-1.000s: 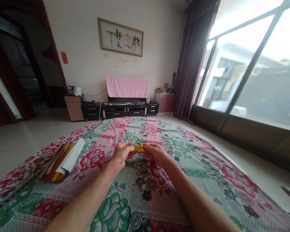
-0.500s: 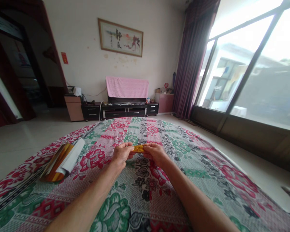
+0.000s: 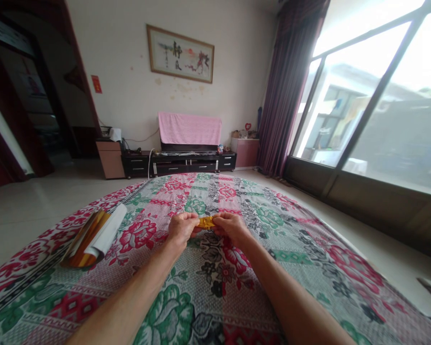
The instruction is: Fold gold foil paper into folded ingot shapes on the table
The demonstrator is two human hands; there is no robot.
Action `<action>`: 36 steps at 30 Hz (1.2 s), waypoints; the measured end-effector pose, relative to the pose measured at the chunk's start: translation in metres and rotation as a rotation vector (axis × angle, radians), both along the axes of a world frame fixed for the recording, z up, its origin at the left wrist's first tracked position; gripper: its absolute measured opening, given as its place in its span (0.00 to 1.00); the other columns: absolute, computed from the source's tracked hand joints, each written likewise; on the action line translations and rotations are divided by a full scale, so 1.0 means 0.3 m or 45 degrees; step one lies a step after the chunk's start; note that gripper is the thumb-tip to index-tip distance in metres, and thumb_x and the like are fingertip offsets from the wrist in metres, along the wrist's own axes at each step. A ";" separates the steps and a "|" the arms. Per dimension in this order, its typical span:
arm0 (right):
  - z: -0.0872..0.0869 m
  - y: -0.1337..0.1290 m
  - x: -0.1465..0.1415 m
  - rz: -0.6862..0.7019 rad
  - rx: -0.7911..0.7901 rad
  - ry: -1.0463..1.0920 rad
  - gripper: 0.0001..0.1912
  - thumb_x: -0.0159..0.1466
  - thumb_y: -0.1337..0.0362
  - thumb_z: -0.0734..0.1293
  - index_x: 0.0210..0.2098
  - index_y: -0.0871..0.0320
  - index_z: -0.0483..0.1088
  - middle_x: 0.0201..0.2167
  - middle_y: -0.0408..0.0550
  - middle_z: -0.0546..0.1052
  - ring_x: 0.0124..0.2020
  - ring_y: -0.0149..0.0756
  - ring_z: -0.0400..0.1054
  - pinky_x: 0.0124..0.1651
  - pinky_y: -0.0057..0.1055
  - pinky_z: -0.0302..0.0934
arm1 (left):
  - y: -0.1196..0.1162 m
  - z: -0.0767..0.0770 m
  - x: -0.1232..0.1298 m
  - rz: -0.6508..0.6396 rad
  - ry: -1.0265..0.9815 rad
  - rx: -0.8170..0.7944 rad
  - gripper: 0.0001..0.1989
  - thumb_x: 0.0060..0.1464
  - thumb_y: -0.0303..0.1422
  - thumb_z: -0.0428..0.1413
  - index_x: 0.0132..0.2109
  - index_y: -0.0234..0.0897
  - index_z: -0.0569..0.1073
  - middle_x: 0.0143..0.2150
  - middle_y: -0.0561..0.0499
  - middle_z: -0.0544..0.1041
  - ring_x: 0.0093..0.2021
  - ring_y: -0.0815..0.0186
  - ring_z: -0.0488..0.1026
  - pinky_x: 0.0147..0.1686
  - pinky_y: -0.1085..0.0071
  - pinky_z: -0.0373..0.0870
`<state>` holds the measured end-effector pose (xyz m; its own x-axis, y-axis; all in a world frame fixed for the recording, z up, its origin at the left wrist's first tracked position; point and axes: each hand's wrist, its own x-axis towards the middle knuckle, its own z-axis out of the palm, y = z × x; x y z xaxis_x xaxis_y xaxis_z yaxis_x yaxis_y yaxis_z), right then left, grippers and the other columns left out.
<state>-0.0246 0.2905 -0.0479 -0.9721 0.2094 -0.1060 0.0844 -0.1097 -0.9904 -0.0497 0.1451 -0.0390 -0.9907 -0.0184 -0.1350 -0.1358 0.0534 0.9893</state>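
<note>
A small strip of shiny gold foil paper (image 3: pixel 206 222), folded and creased, is stretched between my hands just above the cloth. My left hand (image 3: pixel 182 226) pinches its left end, thumb on top and fingers curled beneath. At the opposite end my right hand (image 3: pixel 233 226) grips it the same way. The fingertips cover both ends of the strip. To the left on the cloth lies a loosely curled stack of gold and white paper sheets (image 3: pixel 93 237), touched by neither hand.
A flowered red, green and grey tablecloth (image 3: pixel 168 306) covers the rounded table. Beyond it stand a low black cabinet (image 3: pixel 187 165) and a pink cloth (image 3: pixel 190 128) draped over a screen. Large windows (image 3: pixel 373 110) and a purple curtain (image 3: pixel 285 91) are on the right.
The middle of the gold foil looks slightly more crumpled between my fingers. Both hands stay in nearly the same place, and the paper stack lies as before.
</note>
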 end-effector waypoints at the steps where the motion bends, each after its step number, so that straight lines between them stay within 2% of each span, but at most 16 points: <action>1: 0.003 0.000 0.003 0.008 0.024 -0.008 0.01 0.54 0.70 0.66 0.27 0.59 0.70 0.20 0.40 0.74 0.20 0.25 0.68 0.21 0.19 0.62 | -0.001 -0.002 -0.001 -0.011 -0.001 -0.015 0.08 0.40 0.26 0.56 0.33 0.33 0.72 0.21 0.54 0.75 0.19 0.67 0.73 0.16 0.78 0.62; 7: 0.018 -0.001 0.016 -0.014 0.183 -0.014 0.10 0.52 0.68 0.69 0.36 0.59 0.71 0.19 0.42 0.74 0.19 0.29 0.69 0.20 0.21 0.62 | -0.007 -0.012 -0.008 -0.060 0.002 -0.082 0.08 0.43 0.28 0.57 0.35 0.32 0.73 0.25 0.50 0.76 0.20 0.69 0.74 0.15 0.81 0.61; 12: 0.018 0.004 0.012 0.044 0.308 -0.009 0.06 0.56 0.64 0.66 0.32 0.59 0.71 0.18 0.43 0.74 0.18 0.29 0.68 0.18 0.21 0.61 | -0.011 -0.011 -0.010 -0.087 0.006 -0.107 0.11 0.46 0.32 0.57 0.38 0.32 0.74 0.32 0.47 0.79 0.19 0.70 0.74 0.14 0.82 0.60; 21: 0.031 0.004 0.019 0.016 0.165 -0.032 0.11 0.59 0.58 0.62 0.31 0.59 0.69 0.27 0.46 0.76 0.20 0.30 0.70 0.18 0.22 0.61 | -0.015 -0.017 -0.024 -0.069 -0.020 -0.087 0.17 0.50 0.39 0.54 0.45 0.34 0.72 0.42 0.43 0.78 0.20 0.68 0.75 0.14 0.80 0.62; 30: 0.024 0.018 0.013 -0.012 0.115 -0.044 0.08 0.58 0.59 0.63 0.30 0.58 0.69 0.23 0.46 0.75 0.19 0.31 0.70 0.19 0.22 0.62 | -0.019 -0.027 -0.030 -0.055 -0.033 -0.035 0.16 0.51 0.38 0.54 0.46 0.35 0.71 0.45 0.43 0.75 0.20 0.70 0.75 0.14 0.79 0.63; 36: 0.016 0.026 0.006 0.000 0.136 -0.043 0.07 0.57 0.61 0.64 0.30 0.58 0.70 0.22 0.46 0.75 0.20 0.31 0.70 0.18 0.22 0.62 | -0.018 -0.024 -0.024 -0.074 -0.025 -0.040 0.16 0.50 0.34 0.54 0.45 0.32 0.71 0.43 0.42 0.76 0.20 0.70 0.74 0.14 0.80 0.63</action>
<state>-0.0227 0.2982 -0.0431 -0.9683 0.2214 -0.1158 0.1179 -0.0035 -0.9930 -0.0569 0.1398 -0.0461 -0.9873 0.0348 -0.1548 -0.1510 0.0930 0.9841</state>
